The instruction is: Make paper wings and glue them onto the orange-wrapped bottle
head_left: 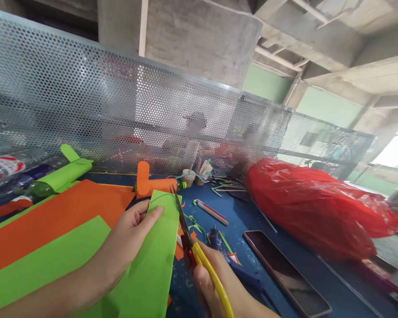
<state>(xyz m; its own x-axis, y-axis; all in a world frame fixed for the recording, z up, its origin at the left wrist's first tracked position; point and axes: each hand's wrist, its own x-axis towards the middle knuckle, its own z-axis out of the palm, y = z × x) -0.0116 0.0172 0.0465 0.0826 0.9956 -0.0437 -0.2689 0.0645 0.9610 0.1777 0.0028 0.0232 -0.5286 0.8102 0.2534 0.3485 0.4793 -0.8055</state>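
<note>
My left hand (137, 229) pinches the edge of a light green sheet of paper (159, 251), thumb on top and fingers behind. A dark curved line is drawn near the sheet's top end. My right hand (212, 274) grips scissors (205, 258) with yellow and red handles. Their blades point away from me, slightly parted, and meet the sheet's right edge near its top corner. Small green and orange paper scraps (179, 251) lie under and beside the blades. Some of my right fingers are hidden behind the handles.
Orange paper (86, 198) and bottles wrapped in paper (64, 174) lie left. Ahead are an orange-wrapped bottle (159, 186), cups of pens (204, 172) and a perforated metal screen (172, 119). Rightward lie a blue glue gun (232, 260), a phone (285, 271) and a red plastic bag (311, 207).
</note>
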